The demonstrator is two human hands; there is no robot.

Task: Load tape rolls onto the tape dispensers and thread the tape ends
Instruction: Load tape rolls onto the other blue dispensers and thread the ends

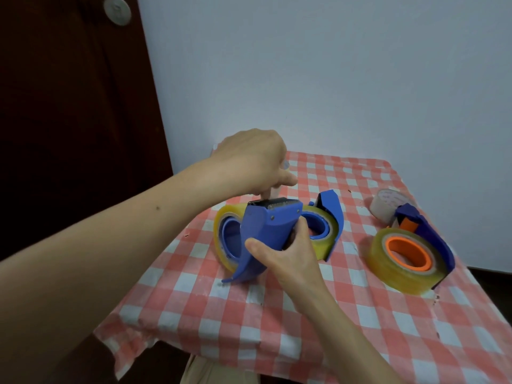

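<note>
head view | right hand (pixel 288 253) grips the blue tape dispenser (pixel 266 231) from its near side, over the checked tablecloth (pixel 277 328) | yellowish tape roll (pixel 220 225) on its hub | left hand (pixel 255 162) just above, fingers curled down at the toothed blade (pixel 277 203); pinching tape or not, cannot tell

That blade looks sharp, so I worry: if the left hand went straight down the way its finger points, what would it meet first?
The left hand would most likely meet the serrated blade atop the blue dispenser that the right hand grips, though depth is unclear.
</note>
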